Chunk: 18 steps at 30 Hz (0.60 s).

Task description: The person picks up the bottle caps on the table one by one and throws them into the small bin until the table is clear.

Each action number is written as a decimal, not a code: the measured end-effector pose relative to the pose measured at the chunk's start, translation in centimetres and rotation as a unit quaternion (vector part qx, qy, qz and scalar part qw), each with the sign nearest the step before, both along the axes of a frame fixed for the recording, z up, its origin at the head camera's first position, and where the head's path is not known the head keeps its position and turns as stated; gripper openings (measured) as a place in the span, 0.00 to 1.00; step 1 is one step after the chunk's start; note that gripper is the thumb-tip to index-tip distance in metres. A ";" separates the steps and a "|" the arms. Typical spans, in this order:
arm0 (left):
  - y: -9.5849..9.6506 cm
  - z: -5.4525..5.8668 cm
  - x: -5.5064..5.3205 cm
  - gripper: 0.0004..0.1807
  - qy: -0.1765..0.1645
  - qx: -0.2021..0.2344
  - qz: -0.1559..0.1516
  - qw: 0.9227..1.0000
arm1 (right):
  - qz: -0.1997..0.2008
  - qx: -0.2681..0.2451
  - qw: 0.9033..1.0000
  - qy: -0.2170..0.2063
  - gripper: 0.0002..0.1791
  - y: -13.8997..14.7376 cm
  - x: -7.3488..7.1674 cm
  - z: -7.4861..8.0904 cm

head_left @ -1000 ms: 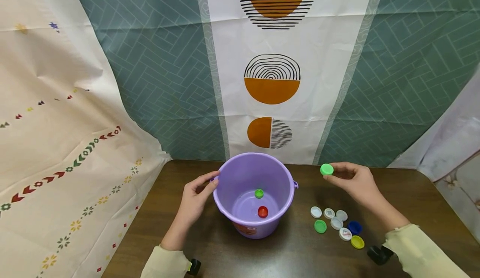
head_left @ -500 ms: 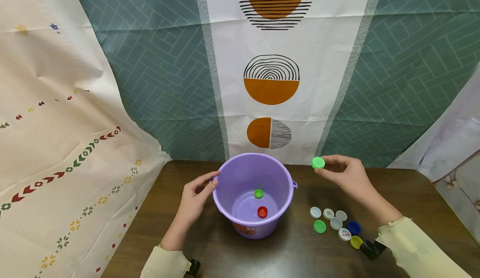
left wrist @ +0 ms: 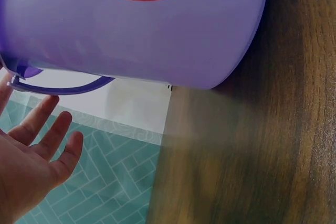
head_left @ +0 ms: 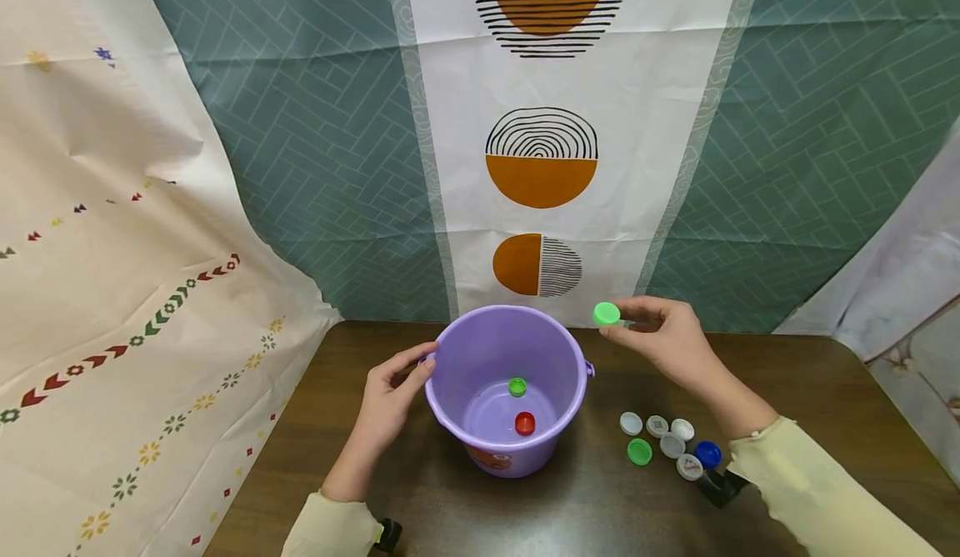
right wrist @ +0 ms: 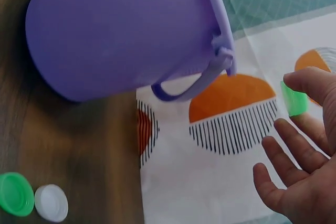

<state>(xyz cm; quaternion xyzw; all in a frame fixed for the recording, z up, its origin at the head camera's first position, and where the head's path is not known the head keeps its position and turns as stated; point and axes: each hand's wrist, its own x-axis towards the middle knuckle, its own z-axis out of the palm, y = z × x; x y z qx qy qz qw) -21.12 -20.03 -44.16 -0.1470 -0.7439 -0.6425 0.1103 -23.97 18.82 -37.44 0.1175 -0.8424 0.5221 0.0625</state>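
Note:
A purple bucket [head_left: 506,323] stands upright on the table, with a green bottle cap [head_left: 517,387] and a red bottle cap [head_left: 525,424] on its bottom. My left hand [head_left: 390,394] holds the bucket's left rim between thumb and index finger; its other fingers are spread beside the handle [left wrist: 73,88] in the left wrist view. My right hand [head_left: 663,336] pinches another green bottle cap [head_left: 607,314] between thumb and index finger, above and right of the bucket's rim. In the right wrist view, the remaining fingers [right wrist: 286,156] of that hand are loosely extended.
Right of the bucket lie several loose caps: white caps [head_left: 672,444], a green cap [head_left: 640,452] and a blue cap [head_left: 708,454]. The black wrist camera [head_left: 722,487] sits close to them. A patterned cloth [head_left: 540,207] hangs behind the wooden table [head_left: 450,524].
My right hand has moved left and slightly up with the green bottle cap, closer to the bucket. The yellow cap is now hidden behind the wrist camera. The left hand stays on the rim.

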 end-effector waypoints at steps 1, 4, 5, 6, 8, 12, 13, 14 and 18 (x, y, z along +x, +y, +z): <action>0.1 0.1 0.0 0.16 0.001 0.001 0.000 1.000 | 0.005 -0.001 1.000 0.002 0.22 -0.2 0.0 0.1; 0.1 0.0 0.0 0.16 0.002 0.000 0.001 1.000 | 0.010 -0.006 1.000 0.000 0.22 -0.9 0.0 0.4; 0.1 0.0 0.0 0.16 0.002 -0.002 0.003 1.000 | 0.010 -0.006 1.000 -0.001 0.22 -1.2 0.0 0.5; 0.1 0.0 0.0 0.16 0.001 -0.003 0.004 1.000 | 0.009 -0.007 1.000 -0.003 0.23 -1.4 0.0 0.6; 0.0 0.0 0.0 0.16 0.000 -0.004 0.006 1.000 | 0.010 -0.012 1.000 -0.008 0.23 -1.8 0.0 0.8; 0.0 -0.1 -0.1 0.16 0.001 -0.002 0.006 1.000 | 0.016 -0.016 1.000 -0.010 0.23 -2.7 0.0 1.1; 0.1 -0.1 -0.1 0.16 0.001 -0.001 0.005 1.000 | 0.018 -0.014 1.000 -0.008 0.22 -2.9 0.0 1.2; 0.1 -0.1 -0.1 0.16 0.002 0.000 0.004 1.000 | 0.022 -0.014 1.000 -0.006 0.22 -3.2 0.0 1.3; 0.1 0.0 -0.2 0.16 0.004 0.001 0.003 1.000 | 0.040 -0.017 0.999 -0.007 0.21 -4.0 0.3 1.6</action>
